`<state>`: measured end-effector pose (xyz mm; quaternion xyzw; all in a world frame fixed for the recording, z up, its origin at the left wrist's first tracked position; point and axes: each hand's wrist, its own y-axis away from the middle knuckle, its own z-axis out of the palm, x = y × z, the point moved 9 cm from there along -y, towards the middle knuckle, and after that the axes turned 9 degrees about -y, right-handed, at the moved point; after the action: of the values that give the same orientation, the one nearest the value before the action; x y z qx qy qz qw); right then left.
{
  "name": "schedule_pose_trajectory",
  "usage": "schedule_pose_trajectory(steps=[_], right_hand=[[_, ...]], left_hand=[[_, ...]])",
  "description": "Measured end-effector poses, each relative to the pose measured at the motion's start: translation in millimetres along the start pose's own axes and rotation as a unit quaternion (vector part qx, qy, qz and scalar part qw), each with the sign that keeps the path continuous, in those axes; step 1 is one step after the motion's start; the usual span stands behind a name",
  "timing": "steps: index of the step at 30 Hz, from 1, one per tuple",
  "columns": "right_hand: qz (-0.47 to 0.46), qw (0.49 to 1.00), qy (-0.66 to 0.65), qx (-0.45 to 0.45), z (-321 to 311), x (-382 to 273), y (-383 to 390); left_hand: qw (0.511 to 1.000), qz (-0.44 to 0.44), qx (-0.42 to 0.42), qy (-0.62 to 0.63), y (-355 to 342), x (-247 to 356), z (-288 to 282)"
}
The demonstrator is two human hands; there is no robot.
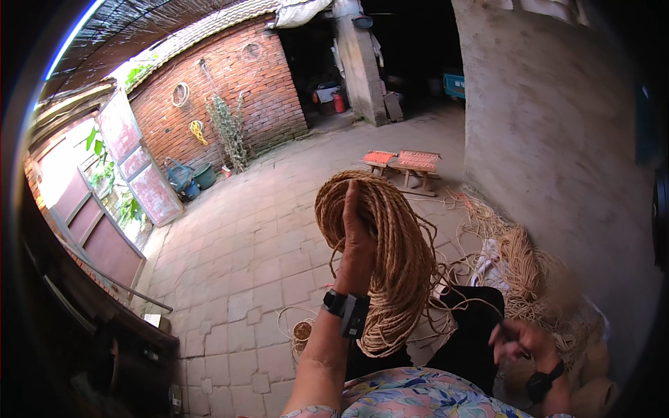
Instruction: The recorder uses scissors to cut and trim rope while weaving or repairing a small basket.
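A thick coil of tan twisted straw rope [401, 258] hangs upright before me, its strands reaching down to my lap. My left hand [357, 240] grips the coil's left side, with the thumb pointing up and the fingers hidden inside the loop. Lower right, my right hand [523, 341] is beside my dark-clad knee, its fingers curled and slightly blurred. Whatever they may pinch is too unclear to name. Loose strands trail from the coil's right side toward a large heap of rope [519, 268] by the wall.
Two low stools with red woven seats [418, 161] stand ahead on the paved floor [244, 279]. A grey wall [550, 125] rises on the right. A small brown roll [302, 331] lies left of my legs. Buckets [203, 175] sit near the brick wall and the open door [138, 164].
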<state>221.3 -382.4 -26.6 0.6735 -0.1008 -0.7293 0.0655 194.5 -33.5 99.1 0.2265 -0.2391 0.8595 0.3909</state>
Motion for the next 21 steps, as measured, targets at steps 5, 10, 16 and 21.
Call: schedule_pose_trajectory(steps=[5, 10, 16, 21], right_hand=[[-0.319, 0.910, -0.031, 0.263, -6, -133, -21], [-0.471, 0.747, 0.374, 0.284, 35, -242, -48], [-0.394, 0.767, 0.481, 0.159, 55, -269, -107], [-0.300, 0.802, 0.493, 0.154, 19, -256, -125]], left_hand=[[0.997, -0.070, -0.038, 0.006, 18, -44, 34], [0.995, -0.076, -0.043, -0.042, 19, -73, 35], [0.977, 0.001, -0.182, -0.108, 13, -114, 26], [0.984, -0.022, -0.121, -0.127, 25, -119, 50]])
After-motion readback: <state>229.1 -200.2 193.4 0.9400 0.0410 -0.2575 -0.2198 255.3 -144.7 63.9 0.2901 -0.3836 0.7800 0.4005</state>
